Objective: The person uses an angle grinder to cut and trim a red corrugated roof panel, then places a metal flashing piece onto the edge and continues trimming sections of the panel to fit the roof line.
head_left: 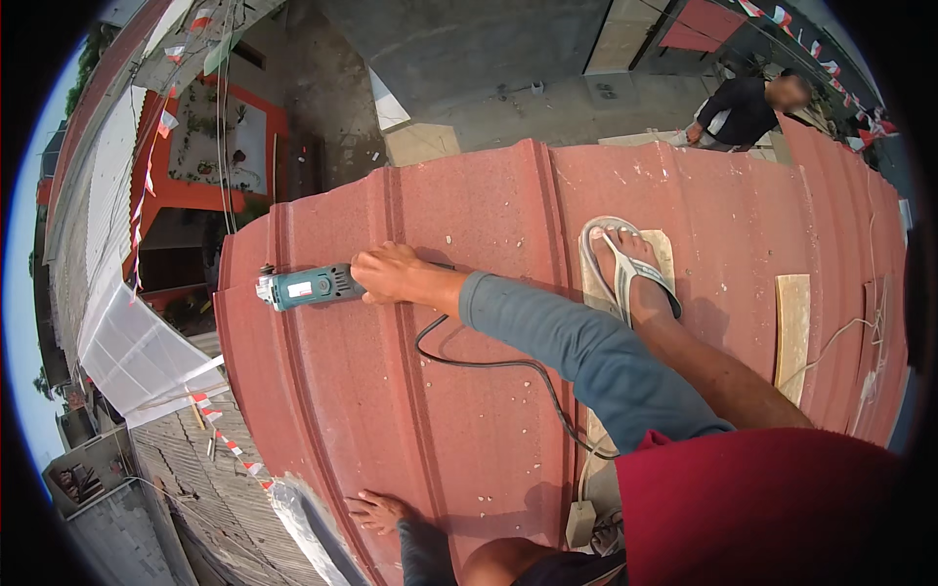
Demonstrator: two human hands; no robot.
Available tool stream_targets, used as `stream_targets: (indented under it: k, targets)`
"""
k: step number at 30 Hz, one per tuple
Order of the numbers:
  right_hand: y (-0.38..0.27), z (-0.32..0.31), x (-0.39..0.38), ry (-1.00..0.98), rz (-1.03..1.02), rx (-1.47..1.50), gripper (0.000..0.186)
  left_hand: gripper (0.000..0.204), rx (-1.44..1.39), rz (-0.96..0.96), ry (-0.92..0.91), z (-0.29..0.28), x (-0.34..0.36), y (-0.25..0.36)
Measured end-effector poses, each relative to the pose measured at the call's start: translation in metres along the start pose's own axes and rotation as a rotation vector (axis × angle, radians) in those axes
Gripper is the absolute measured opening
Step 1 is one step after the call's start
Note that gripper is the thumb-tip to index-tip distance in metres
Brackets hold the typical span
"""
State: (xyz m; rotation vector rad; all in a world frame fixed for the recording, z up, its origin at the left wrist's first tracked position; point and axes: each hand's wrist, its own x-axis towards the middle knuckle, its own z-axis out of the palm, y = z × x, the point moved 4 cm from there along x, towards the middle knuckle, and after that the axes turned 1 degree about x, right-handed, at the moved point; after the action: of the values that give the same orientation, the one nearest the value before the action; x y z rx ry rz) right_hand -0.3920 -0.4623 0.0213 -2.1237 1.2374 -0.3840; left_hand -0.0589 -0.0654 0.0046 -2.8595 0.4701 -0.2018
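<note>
My right hand (pixel 389 275) grips the rear of a teal angle grinder (pixel 298 287) with a metal head, lying along the red ribbed metal roof (pixel 469 225). Its black cord (pixel 490 362) loops down to a pale cord and a small block connector (pixel 578 523) near the lower middle. My left hand (pixel 376 511) rests palm down on the roof at the lower edge, fingers spread. My sandaled foot (pixel 630 269) stands on a light wooden board (pixel 658 246) to the right of the grinder.
Another wooden board (pixel 791 337) and loose wire lie at the right. A person (pixel 733 112) in dark clothing is beyond the roof's far edge. Below are a concrete yard (pixel 489 68), an orange-trimmed building, corrugated roofs (pixel 181 469) and flag bunting (pixel 220 425).
</note>
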Motion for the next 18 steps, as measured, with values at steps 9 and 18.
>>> stream_targets:
  k: [9,18]
  targets:
    - [0.022,-0.016,-0.02,0.056,0.067,-0.003,0.034,0.06,-0.01,-0.004,0.008,-0.005,-0.015,0.016]
    - [0.006,-0.011,-0.007,0.051,0.034,-0.016,0.032,0.06,-0.051,-0.018,-0.002,-0.014,-0.007,0.012]
